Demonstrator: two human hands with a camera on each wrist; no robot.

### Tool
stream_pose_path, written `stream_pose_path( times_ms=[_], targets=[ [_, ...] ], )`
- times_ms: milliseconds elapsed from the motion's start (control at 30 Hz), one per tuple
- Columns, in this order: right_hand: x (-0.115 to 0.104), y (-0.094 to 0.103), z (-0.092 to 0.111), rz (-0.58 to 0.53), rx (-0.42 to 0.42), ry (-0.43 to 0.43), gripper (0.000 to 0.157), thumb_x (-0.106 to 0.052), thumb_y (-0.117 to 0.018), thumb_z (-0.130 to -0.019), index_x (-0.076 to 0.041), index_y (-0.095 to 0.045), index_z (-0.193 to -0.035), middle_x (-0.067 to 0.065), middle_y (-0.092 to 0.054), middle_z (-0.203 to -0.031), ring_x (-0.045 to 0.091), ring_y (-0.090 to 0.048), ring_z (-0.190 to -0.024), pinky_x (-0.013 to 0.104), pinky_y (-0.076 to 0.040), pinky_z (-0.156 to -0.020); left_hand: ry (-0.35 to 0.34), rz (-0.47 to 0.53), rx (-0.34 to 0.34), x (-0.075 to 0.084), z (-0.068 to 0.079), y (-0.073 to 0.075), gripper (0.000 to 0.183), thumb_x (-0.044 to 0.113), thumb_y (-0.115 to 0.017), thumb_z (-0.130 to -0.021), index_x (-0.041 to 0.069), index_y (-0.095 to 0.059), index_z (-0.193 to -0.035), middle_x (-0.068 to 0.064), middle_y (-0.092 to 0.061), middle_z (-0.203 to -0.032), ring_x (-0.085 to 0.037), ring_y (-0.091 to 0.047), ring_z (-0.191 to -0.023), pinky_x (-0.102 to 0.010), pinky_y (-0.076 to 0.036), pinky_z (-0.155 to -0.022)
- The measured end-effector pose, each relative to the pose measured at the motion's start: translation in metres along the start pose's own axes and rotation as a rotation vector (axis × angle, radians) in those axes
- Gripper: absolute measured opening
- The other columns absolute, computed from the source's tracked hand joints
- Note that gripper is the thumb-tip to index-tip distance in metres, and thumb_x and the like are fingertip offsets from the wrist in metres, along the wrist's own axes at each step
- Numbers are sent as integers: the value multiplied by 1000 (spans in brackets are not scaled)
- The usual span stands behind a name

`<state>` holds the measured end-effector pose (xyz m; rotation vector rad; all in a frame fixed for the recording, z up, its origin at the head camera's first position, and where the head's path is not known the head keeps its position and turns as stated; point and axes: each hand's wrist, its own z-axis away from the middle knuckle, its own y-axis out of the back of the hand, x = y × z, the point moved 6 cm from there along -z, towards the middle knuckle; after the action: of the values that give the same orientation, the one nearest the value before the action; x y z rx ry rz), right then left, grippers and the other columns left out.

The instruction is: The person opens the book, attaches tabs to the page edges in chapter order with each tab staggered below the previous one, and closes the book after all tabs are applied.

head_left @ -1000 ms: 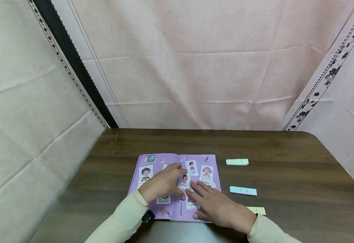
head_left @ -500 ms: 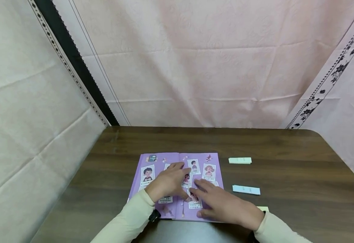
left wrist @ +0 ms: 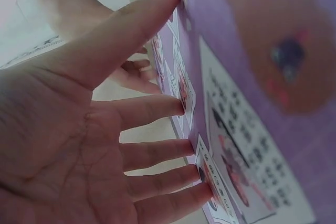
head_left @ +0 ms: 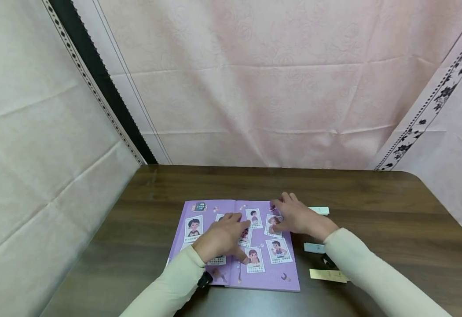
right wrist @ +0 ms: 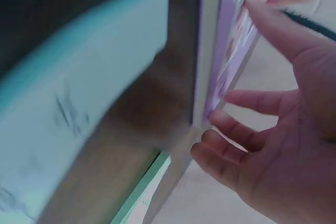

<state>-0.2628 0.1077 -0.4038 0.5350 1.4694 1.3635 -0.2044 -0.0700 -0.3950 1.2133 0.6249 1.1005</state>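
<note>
A purple book (head_left: 262, 283) lies spread flat, its pages printed with framed cartoon portraits (head_left: 279, 251). My left hand (head_left: 224, 237) rests across the middle fold; the left wrist view has its fingers (left wrist: 157, 153) stretched out, tips at the page. Over the upper right corner reaches my right hand (head_left: 300, 216), palm facing the page. In the right wrist view, its thumb (right wrist: 278, 27) extends over the page and its loosely bent fingers (right wrist: 226, 153) are near the book's corner, with nothing gripped between them.
To the book's right, a green paper strip stack (head_left: 321, 211), a blue one (head_left: 314, 248) and a yellow one (head_left: 328, 275) lie on the dark wooden table (head_left: 365, 193). My right forearm (head_left: 377, 266) partly covers the blue stack. Pale cloth (head_left: 254, 88) hangs behind the table.
My right hand has left the lower right page and moved up and right to the top corner, uncovering the lower portraits and the yellow stack. My left hand stays on the book.
</note>
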Motion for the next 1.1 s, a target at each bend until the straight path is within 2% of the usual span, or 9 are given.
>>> stream_pose_path(
  times_ms=[200,333,633,767,833,933,1033,1100],
  targets=[
    [9,4,-15,27,-50,-6,94,-44,-89,-84,-1,-47,-156,23,-47,-150,40,-43,-133,61,-44,-113,4,13,2,1,-2,-2,100,48,-97,-71,15,-54,-155,-16,-42,-164,-37,-39,-151,-58,-45,-113],
    [6,4,-17,58,-63,15,89,-43,-88,-86,-1,-50,-155,23,-47,-151,40,-44,-134,61,-44,-113,12,16,3,2,-1,-2,99,47,-98,-71,14,-55,-154,-16,-43,-163,-37,-40,-150,-58,-46,-112],
    [-2,8,-7,126,6,21,73,-33,-86,-89,0,-58,-148,24,-50,-152,46,-43,-139,67,-33,-118,4,0,13,5,-2,1,99,48,-98,-70,16,-56,-154,-15,-44,-163,-36,-41,-149,-57,-48,-110],
    [-8,6,-3,191,52,50,66,-31,-86,-90,0,-63,-142,24,-55,-145,46,-47,-136,66,-37,-116,7,6,12,4,-2,0,100,49,-98,-70,15,-56,-154,-15,-44,-163,-36,-41,-150,-57,-47,-112],
    [-11,4,-3,188,64,58,65,-30,-86,-90,1,-62,-143,24,-56,-143,44,-48,-133,64,-40,-114,10,9,10,3,-2,0,100,48,-98,-70,15,-55,-154,-15,-44,-163,-36,-40,-150,-57,-46,-112],
    [-8,3,-2,43,87,36,72,-24,-83,-93,4,-51,-151,28,-52,-148,47,-47,-136,62,-42,-114,18,12,8,1,-2,0,99,47,-98,-70,15,-55,-154,-15,-43,-164,-37,-40,-150,-57,-45,-113],
    [-1,6,1,-220,147,-19,80,-21,-78,-98,5,-34,-160,32,-43,-157,51,-43,-144,63,-41,-114,21,19,10,0,-3,0,99,45,-98,-70,15,-56,-154,-15,-43,-164,-37,-40,-150,-58,-45,-113],
    [2,6,6,-401,180,-60,83,-22,-73,-102,4,-24,-163,33,-41,-158,50,-45,-143,63,-43,-112,20,25,10,-1,-3,0,98,45,-98,-71,15,-55,-154,-15,-43,-164,-37,-40,-151,-58,-45,-113]
  ],
)
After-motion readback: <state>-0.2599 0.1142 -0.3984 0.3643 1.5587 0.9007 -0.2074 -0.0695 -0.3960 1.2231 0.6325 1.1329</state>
